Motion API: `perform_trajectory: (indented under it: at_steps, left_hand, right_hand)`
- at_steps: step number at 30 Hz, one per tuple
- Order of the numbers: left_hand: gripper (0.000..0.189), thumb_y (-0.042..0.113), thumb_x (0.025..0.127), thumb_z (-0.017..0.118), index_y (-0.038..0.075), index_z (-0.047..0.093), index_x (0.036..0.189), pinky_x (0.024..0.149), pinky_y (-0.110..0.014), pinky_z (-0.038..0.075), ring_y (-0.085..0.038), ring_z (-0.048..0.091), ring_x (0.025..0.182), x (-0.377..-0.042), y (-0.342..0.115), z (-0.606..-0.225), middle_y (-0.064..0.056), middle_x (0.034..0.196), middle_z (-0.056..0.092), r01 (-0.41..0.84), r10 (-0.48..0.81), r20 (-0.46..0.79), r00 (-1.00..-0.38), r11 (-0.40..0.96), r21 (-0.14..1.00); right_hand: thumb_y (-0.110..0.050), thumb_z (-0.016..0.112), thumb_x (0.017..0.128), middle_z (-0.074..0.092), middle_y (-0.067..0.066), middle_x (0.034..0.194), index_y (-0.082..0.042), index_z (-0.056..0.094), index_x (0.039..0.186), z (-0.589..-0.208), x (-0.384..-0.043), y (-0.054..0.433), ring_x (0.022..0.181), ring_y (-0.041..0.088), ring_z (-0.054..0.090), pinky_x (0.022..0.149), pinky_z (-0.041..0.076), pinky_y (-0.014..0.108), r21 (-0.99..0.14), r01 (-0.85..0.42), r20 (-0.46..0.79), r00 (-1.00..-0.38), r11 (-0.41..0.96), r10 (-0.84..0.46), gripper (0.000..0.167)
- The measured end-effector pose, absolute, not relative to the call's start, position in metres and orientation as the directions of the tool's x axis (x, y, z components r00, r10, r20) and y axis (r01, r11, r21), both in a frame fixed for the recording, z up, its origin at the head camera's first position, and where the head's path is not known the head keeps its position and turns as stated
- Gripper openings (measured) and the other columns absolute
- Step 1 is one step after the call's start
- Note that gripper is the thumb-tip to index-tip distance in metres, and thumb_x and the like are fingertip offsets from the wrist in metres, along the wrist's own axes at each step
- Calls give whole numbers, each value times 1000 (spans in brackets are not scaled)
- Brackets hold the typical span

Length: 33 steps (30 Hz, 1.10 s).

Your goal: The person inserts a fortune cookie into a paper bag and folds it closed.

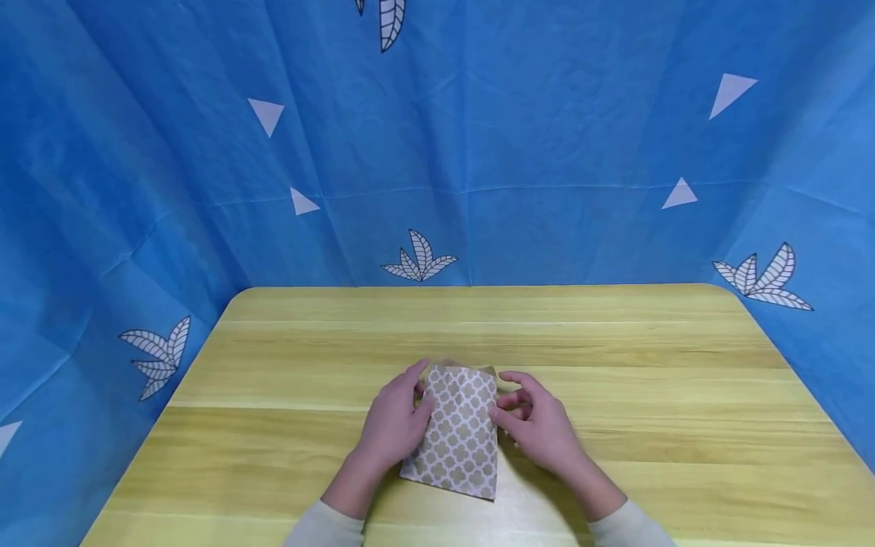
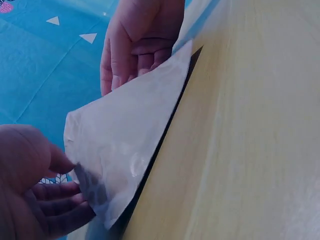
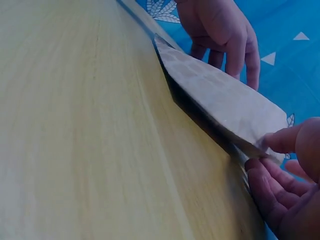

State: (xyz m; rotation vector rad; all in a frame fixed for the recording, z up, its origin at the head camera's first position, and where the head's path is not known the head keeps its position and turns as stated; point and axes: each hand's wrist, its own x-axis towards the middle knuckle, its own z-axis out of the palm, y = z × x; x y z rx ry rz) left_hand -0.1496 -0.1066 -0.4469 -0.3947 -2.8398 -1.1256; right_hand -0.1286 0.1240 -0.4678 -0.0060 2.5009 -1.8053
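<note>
A flat paper bag (image 1: 459, 444) with a tan and white lattice pattern stands slightly tilted over the table, between the two hands. The left hand (image 1: 396, 419) grips its left edge near the top, thumb on the patterned front and the other fingers behind. At the right edge, the right hand (image 1: 543, 429) pinches the bag with the thumb in front and curled fingers behind. A brown corner shows behind the top edge. In the left wrist view the bag (image 2: 125, 135) slants with its lower edge close over the wood; the right wrist view shows a dark shadow under the bag (image 3: 220, 95).
The wood-grain table (image 1: 273, 425) extends around the hands on every side, with rounded far corners. A blue curtain (image 1: 547, 137) printed with white triangles and leaves hangs behind the far edge and along both sides.
</note>
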Motion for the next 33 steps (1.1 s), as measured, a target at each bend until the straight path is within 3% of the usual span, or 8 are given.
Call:
perform_trajectory:
  at_steps: [4,9,20,26,33]
  left_hand:
    - [47,1,92,58,3,56,139,47,-26,43,-5,45,50,-150,-105,-445,0,99,64,251,153,201,-967,673,696]
    - [47,-4,90,58,3,57,136,46,-25,44,-5,47,53,-151,-104,-440,-1,97,66,299,125,286,-950,628,718]
    - [53,-12,88,61,4,54,139,69,-26,56,-13,61,80,-149,-98,-424,-1,97,64,446,98,452,-886,438,780]
    - [55,-16,85,63,3,55,136,72,-27,57,-17,64,82,-148,-97,-420,-2,93,64,514,87,524,-847,382,768]
    - [62,-18,79,64,4,56,136,77,-31,57,-17,63,88,-146,-96,-421,-2,98,63,523,134,512,-848,357,774]
  right_hand:
    - [2,77,84,68,6,95,-11,56,136,-465,-128,124,77,22,66,59,58,33,-959,23,-33,-999,281,-31,58]
    - [4,77,83,69,8,97,-12,59,134,-456,-127,123,81,23,68,63,59,33,-974,-10,12,-1000,227,8,56]
    - [11,78,79,71,9,96,-3,63,125,-436,-128,128,85,21,69,75,58,29,-952,-260,276,-958,164,83,50]
    - [18,77,74,71,9,94,-1,65,120,-432,-127,130,85,19,68,78,57,28,-896,-409,429,-898,174,96,51]
    - [20,79,69,69,8,103,0,65,122,-431,-124,130,91,18,66,83,55,30,-890,-421,437,-897,175,65,59]
